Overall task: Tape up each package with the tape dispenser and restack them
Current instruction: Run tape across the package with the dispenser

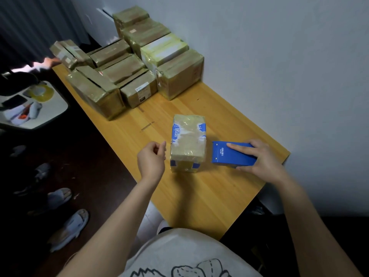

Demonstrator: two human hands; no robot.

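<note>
A small brown package wrapped in clear tape, with blue markings, lies on the wooden table in front of me. My right hand grips the blue tape dispenser just right of the package, index finger laid along its top. My left hand hovers a little left of the package with fingers loosely curled, holding nothing that I can see. A stack of taped brown packages fills the far end of the table.
A white wall runs along the table's right side. On the left, a white stool carries a roll of tape and small items. Slippers and shoes lie on the dark floor. Another person's hand touches a far-left package.
</note>
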